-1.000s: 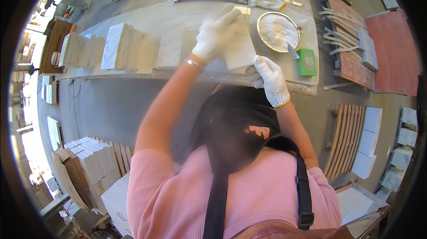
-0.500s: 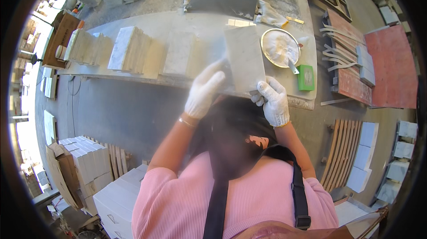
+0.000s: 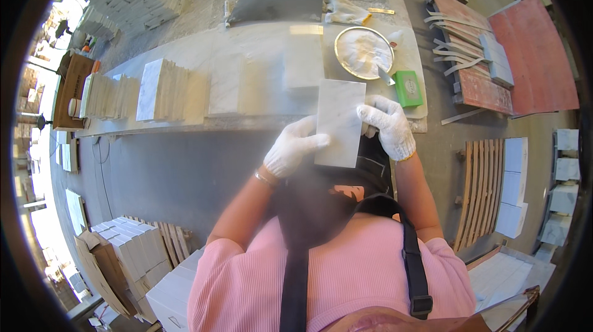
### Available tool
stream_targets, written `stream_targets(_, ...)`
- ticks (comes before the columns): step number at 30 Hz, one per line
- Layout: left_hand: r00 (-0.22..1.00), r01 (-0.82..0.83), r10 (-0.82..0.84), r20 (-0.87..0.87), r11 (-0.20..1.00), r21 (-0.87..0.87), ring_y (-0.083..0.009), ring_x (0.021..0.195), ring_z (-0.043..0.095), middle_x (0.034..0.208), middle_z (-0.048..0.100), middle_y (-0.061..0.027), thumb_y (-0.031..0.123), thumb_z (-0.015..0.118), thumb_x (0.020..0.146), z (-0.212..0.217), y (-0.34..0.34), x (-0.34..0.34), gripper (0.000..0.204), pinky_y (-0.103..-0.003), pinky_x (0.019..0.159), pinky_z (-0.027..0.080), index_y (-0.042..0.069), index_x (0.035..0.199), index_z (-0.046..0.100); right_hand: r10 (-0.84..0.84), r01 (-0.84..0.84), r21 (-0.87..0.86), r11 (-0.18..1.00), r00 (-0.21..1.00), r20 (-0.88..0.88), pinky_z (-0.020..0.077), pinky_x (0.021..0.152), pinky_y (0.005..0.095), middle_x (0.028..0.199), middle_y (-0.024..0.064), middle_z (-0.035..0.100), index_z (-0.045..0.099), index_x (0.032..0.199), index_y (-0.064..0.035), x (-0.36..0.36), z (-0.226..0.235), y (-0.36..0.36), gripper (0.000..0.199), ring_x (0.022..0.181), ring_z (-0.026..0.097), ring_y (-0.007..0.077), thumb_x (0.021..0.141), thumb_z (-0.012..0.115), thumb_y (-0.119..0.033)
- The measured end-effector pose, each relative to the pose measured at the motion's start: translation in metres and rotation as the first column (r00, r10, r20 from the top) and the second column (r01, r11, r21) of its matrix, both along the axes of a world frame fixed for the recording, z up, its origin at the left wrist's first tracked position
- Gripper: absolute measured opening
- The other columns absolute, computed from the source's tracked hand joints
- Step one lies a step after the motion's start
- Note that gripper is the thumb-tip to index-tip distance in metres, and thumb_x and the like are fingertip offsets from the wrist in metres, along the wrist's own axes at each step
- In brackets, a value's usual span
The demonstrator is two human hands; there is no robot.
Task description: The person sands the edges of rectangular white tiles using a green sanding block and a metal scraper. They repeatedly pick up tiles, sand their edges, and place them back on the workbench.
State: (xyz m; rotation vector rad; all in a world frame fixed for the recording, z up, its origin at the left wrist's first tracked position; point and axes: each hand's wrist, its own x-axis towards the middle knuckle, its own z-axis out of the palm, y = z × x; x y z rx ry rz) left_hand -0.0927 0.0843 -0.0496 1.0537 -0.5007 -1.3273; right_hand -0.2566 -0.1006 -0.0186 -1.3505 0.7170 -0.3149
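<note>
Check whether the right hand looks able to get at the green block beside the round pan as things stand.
Probably yes, but not freely. The right hand is gripping the marble tile along with the left hand. The green block lies just beyond it on the bench with nothing between, so it would have to let go first.

Green box [image 3: 407,88] beside round bowl [image 3: 364,53]

Both hands have drawn the marble tile [image 3: 338,123] off the bench, closer in.

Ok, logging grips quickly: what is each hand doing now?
Left hand: closed on the tile.
Right hand: closed on the same tile.
</note>
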Motion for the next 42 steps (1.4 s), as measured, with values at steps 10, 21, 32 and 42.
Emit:
stream_targets(10,0.998,0.057,-0.056,-0.035,0.998,0.017,-0.0173,0.12,0.062,0.136,0.067,-0.0106,0.019,0.077,0.093,0.001,0.002,0.002,0.062,-0.035,0.106,0.048,-0.005,0.146,0.056,-0.17,0.179,-0.079,0.981,0.98,0.107,0.0447,0.051,0.0225,0.085,0.0081,0.074,0.071,0.111,0.0023,-0.001,-0.022,-0.013,0.046,0.063,0.066,0.0108,0.109,0.053,-0.04)
stream_targets(21,0.798,-0.488,0.431,0.422,0.872,0.031,-0.0115,0.114,0.061,0.135,0.067,-0.0081,0.022,0.071,0.099,0.015,0.055,0.111,0.061,-0.026,0.098,0.05,-0.005,0.15,0.053,-0.142,0.139,0.083,0.987,0.99,0.023,0.0442,0.052,0.0239,0.087,0.0106,0.071,0.068,0.12,-0.0004,-0.005,-0.043,-0.01,0.048,0.065,0.064,0.0137,0.109,0.055,-0.045)
stream_targets(32,0.427,-0.527,-0.14,0.893,0.764,0.371,-0.022,0.113,0.069,0.122,0.075,-0.0137,0.037,0.066,0.096,0.017,0.057,0.196,0.055,-0.034,0.101,0.052,0.005,0.14,0.066,-0.112,0.108,0.077,0.991,0.993,0.043,0.0473,0.054,0.0238,0.087,0.0094,0.073,0.069,0.121,-0.0003,-0.009,-0.05,-0.011,0.04,0.066,0.066,0.0135,0.109,0.058,-0.036)
stream_targets(42,0.09,-0.668,-0.099,0.991,0.732,0.134,-0.0358,0.13,0.062,0.143,0.064,-0.0183,0.051,0.067,0.092,0.016,0.023,0.194,0.067,-0.045,0.108,0.048,0.01,0.144,0.061,-0.096,0.097,0.114,0.989,0.995,-0.016,0.0462,0.059,0.0254,0.089,0.0073,0.072,0.072,0.118,-0.0019,-0.002,-0.05,-0.005,0.035,0.07,0.065,0.0139,0.106,0.062,-0.032)
